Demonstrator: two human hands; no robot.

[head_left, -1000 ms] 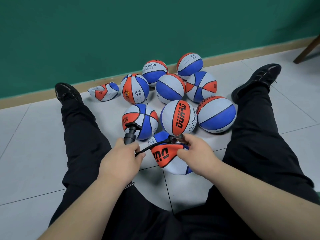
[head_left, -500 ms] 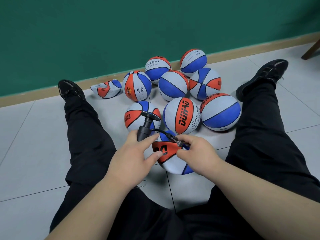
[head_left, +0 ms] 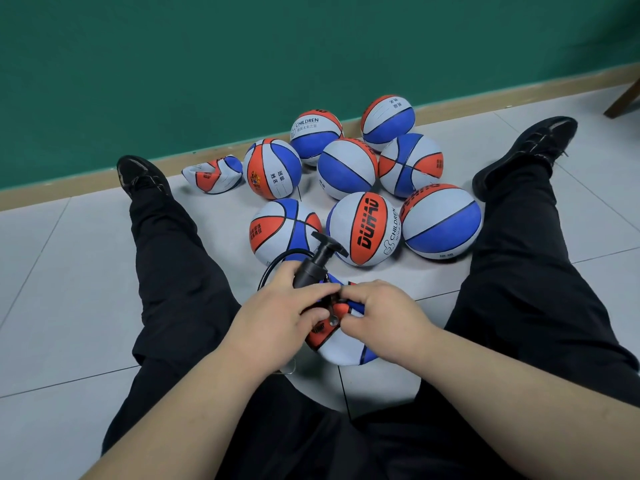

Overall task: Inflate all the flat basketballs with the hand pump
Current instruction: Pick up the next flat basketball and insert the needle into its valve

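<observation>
Green wall (head_left: 207, 57); tan skirting (head_left: 519, 95); grey tiled floor (head_left: 62, 289).

Tiled floor (head_left: 69, 289) beside a green wall (head_left: 242, 64)
Pale grey tiles meet a tan skirting board (head_left: 519, 92) under the wall; a brown wooden furniture leg (head_left: 623, 100) shows far right.

Centre ball (head_left: 363, 230) reads, seemingly, DUHAO (plus CHILDREN); rear ball (head_left: 315, 133) CHILDREN.
</observation>
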